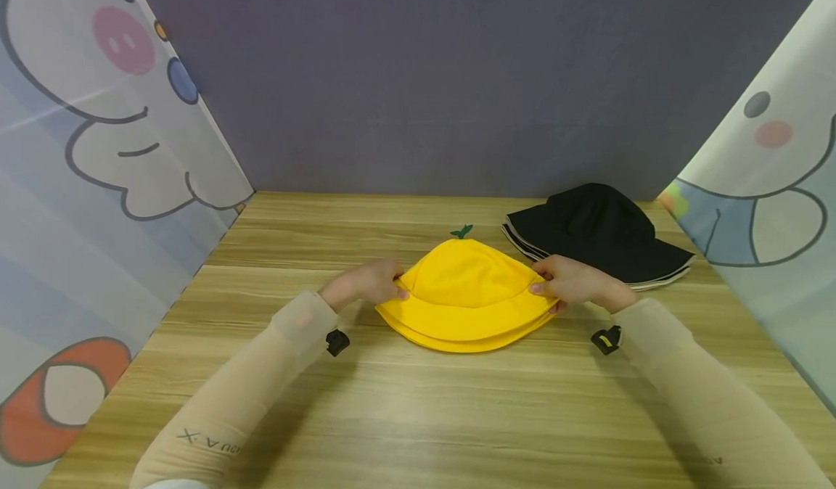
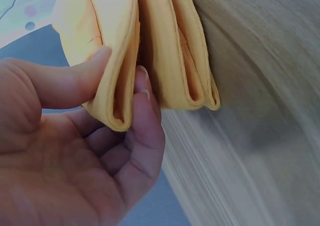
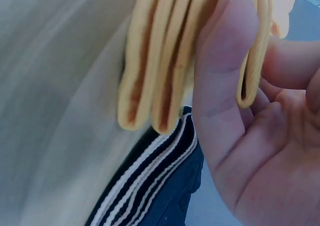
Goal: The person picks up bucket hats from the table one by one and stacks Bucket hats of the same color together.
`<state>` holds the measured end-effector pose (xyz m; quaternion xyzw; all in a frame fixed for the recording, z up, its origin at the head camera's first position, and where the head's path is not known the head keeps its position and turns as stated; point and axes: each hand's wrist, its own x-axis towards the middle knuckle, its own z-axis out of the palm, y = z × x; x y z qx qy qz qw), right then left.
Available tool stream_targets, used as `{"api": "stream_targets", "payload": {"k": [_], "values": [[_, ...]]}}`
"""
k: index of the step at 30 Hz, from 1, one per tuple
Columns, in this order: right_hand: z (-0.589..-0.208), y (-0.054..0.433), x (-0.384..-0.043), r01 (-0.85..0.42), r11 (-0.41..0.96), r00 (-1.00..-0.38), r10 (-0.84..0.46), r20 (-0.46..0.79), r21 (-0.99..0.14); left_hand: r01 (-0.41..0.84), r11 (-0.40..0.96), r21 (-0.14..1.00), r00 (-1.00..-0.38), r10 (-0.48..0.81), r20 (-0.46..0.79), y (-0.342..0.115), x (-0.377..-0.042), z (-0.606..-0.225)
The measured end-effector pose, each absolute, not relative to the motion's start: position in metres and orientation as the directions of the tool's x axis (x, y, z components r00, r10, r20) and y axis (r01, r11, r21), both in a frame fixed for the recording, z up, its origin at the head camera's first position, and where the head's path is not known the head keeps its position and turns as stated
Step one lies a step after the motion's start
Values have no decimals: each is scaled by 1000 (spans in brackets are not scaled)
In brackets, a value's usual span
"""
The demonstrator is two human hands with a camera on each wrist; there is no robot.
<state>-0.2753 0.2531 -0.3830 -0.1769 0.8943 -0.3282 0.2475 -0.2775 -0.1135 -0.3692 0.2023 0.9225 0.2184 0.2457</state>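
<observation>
A yellow bucket hat (image 1: 466,278) with a small green sprout (image 1: 461,232) on its crown is at the middle of the wooden table. Under it are more yellow brims (image 2: 159,50), folded flat at the ends. My left hand (image 1: 369,284) pinches the left end of the top brim between thumb and fingers, apart from the folds below. At the opposite end my right hand (image 1: 578,282) pinches the same brim, its thumb and fingers on either face of the fold (image 3: 248,88). How many hats are underneath I cannot tell.
Black bucket hats (image 1: 601,235) with pale brim edges lie stacked at the back right, close behind my right hand. A grey panel (image 1: 418,83) rises behind the table (image 1: 418,416). Cartoon-printed sheets (image 1: 78,206) hang along both sides.
</observation>
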Motion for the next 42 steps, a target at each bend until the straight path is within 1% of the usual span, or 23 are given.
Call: {"api": "stream_targets", "payload": {"k": [6, 9, 11, 14, 17, 19, 20, 22, 24, 27, 29, 31, 34, 38, 42], "values": [[-388, 249, -272, -160, 726, -801, -491, -342, -669, 216, 866, 451, -829, 407, -385, -109, -275, -372], [-387, 241, -267, -167, 760, -804, -474, -359, -628, 199, 884, 422, -844, 373, -385, -110, -276, -373], [-384, 233, -262, -187, 814, -828, -432, -357, -550, 194, 888, 417, -850, 365, -380, -110, -277, -375], [-378, 221, -254, -230, 902, -881, -352, -315, -365, 195, 884, 425, -855, 366, -369, -111, -277, -377], [-376, 213, -245, -266, 946, -929, -303, -213, -187, 203, 882, 425, -863, 366, -348, -110, -273, -379], [-378, 208, -240, -286, 949, -943, -303, -137, -129, 229, 894, 385, -875, 362, -321, -109, -269, -379], [-379, 206, -238, -306, 946, -944, -316, -96, -110, 251, 904, 347, -882, 362, -303, -107, -266, -379], [-382, 202, -233, -358, 929, -931, -363, -40, -87, 302, 916, 262, -894, 368, -257, -103, -261, -380], [-383, 197, -229, -398, 915, -916, -401, -28, -68, 364, 915, 175, -898, 395, -196, -97, -254, -380], [-381, 191, -222, -421, 904, -900, -427, -89, -81, 462, 884, 73, -873, 468, -134, -89, -244, -382], [-379, 187, -218, -387, 915, -902, -402, -158, -118, 517, 855, 36, -845, 517, -135, -85, -237, -383], [-377, 183, -214, -350, 923, -898, -380, -223, -163, 554, 833, 19, -820, 549, -162, -81, -231, -385], [-378, 175, -209, -326, 930, -894, -361, -267, -168, 551, 834, 14, -815, 542, -206, -76, -225, -387], [-381, 161, -210, -362, 928, -898, -372, -233, -85, 519, 854, -35, -834, 497, -240, -69, -221, -391], [-381, 153, -217, -351, 936, -909, -349, -228, -32, 509, 854, -101, -843, 472, -259, -65, -222, -390]]}}
